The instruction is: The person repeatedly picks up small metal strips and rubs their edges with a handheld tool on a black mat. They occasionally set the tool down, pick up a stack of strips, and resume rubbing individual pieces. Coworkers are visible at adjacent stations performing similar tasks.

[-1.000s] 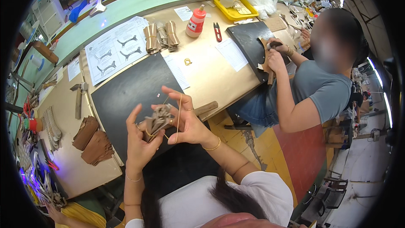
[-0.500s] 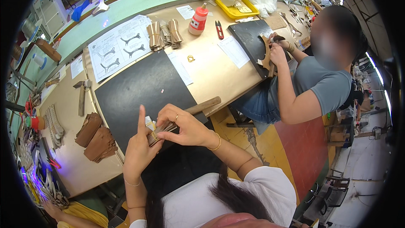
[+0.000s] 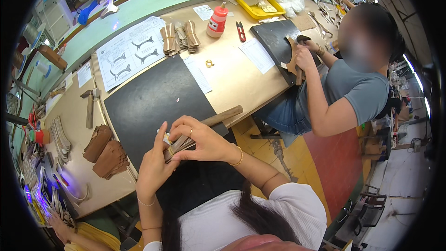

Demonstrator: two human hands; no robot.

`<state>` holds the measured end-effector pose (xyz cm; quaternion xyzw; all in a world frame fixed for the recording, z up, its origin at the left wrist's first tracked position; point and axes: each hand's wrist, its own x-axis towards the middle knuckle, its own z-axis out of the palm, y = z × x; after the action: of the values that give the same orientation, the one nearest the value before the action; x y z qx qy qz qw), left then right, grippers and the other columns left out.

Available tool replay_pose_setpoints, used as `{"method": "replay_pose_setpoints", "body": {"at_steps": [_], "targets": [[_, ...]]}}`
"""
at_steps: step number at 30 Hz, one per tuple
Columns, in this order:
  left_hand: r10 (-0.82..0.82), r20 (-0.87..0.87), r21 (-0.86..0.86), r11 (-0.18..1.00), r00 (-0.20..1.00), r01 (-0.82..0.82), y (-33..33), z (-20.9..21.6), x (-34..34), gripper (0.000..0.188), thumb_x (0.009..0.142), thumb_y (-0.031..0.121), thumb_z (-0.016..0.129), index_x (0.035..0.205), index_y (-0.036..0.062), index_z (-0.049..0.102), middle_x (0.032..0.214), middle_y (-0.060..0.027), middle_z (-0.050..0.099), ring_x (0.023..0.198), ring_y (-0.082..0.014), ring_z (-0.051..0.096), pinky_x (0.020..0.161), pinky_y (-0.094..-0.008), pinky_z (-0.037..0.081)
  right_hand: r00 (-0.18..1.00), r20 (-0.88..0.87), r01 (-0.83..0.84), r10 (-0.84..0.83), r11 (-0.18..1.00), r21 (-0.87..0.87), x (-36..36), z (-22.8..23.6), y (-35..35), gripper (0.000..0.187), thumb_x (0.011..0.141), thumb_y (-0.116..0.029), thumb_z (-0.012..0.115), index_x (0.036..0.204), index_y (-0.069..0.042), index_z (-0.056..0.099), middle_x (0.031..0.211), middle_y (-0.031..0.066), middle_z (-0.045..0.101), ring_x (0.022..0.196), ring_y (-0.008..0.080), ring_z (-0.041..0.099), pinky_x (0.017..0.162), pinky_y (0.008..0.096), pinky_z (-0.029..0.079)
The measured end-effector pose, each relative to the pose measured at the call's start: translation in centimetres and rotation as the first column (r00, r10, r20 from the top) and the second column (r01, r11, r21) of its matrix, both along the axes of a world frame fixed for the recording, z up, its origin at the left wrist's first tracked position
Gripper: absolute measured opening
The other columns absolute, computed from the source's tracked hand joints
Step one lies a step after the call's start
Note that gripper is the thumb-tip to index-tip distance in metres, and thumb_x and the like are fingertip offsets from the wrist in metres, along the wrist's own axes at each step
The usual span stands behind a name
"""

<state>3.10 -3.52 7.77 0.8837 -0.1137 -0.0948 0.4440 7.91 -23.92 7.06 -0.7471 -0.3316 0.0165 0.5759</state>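
A small bundle of grey-brown strips [image 3: 182, 146] is held between my two hands, low over the near edge of a black board [image 3: 148, 95]. A yellow rubber band appears to be around it. My left hand [image 3: 157, 165] grips the bundle's near end, thumb and fingers closed around it. My right hand [image 3: 204, 142] pinches it from the other side, its index finger arched over the top. Something white shows beside the bundle, partly hidden by my fingers. Past my right hand, a wooden handle [image 3: 225, 115] sticks out over the board's edge.
Several tied bundles [image 3: 180, 37] lie beside a printed drawing sheet [image 3: 132, 53]. Yellow rubber bands [image 3: 209, 63], a red bottle [image 3: 217, 21] and thread snips [image 3: 240, 31] are farther off. Brown pieces [image 3: 108, 153] and a hammer [image 3: 90, 107] lie left. A co-worker [image 3: 344, 83] sits right.
My left index finger, raised straight before, has bent down toward the bundle. The strips now show more between my hands. At the left edge, another person's hand has shifted among white curved pieces.
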Motion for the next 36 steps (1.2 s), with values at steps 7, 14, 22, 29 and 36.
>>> {"method": "replay_pose_setpoints", "body": {"at_steps": [7,14,22,29,36], "targets": [[0.029,0.006,-0.056,0.998,1.0,-0.029,-1.0,0.2,-0.1,0.1,0.079,0.0,0.077,0.163,0.0088,0.023,0.088,-0.0174,0.07,0.071,-0.031,0.069,0.069,-0.0378,0.053,0.992,-0.11,0.063,-0.066,0.998,-0.026,-0.2,-0.4,0.0,0.028,0.088,-0.024,0.08,0.097,-0.004,0.063,0.093,0.0105,0.064,0.079,0.0288,0.065,0.071,0.037,0.053],[-0.089,0.31,0.238,0.971,0.947,0.013,-2.1,-0.2,0.3,0.099,0.074,0.004,0.081,0.159,0.0019,0.031,0.082,-0.015,0.066,0.075,-0.0335,0.065,0.071,-0.0436,0.051,0.94,-0.2,0.266,-0.278,0.96,-0.083,-0.1,-0.5,0.3,0.02,0.094,-0.016,0.071,0.091,0.001,0.062,0.085,0.0157,0.066,0.07,0.0326,0.066,0.063,0.0396,0.052],[-0.069,0.212,0.312,0.95,0.975,0.0,-1.1,0.1,0.9,0.064,0.078,0.01,0.079,0.137,0.0069,0.053,0.093,-0.0158,0.07,0.087,-0.0359,0.069,0.078,-0.0458,0.052,0.853,-0.434,0.279,-0.291,0.956,-0.094,0.5,-0.1,0.3,0.022,0.101,-0.021,0.066,0.1,0.0,0.063,0.085,0.0124,0.066,0.068,0.0197,0.066,0.059,0.0318,0.051],[0.147,-0.013,0.283,0.949,0.989,-0.137,2.4,0.3,2.5,0.032,0.083,0.014,0.07,0.112,0.0049,0.061,0.093,-0.0227,0.068,0.091,-0.0441,0.066,0.078,-0.0523,0.053,0.852,-0.469,0.28,-0.235,0.96,0.028,0.9,-1.4,-0.3,0.035,0.106,-0.027,0.062,0.129,-0.001,0.057,0.106,0.0075,0.067,0.086,0.0111,0.066,0.071,0.0251,0.056],[0.378,0.243,0.321,0.838,0.893,-0.442,6.7,2.0,9.6,0.033,0.086,0.016,0.07,0.116,0.0042,0.062,0.091,-0.0234,0.068,0.088,-0.0432,0.066,0.077,-0.0515,0.051,0.907,-0.279,0.286,-0.315,0.948,-0.138,0.4,-2.1,-0.6,0.021,0.103,-0.018,0.065,0.11,0.001,0.068,0.1,0.0092,0.069,0.086,0.0164,0.068,0.075,0.0294,0.055]]}}
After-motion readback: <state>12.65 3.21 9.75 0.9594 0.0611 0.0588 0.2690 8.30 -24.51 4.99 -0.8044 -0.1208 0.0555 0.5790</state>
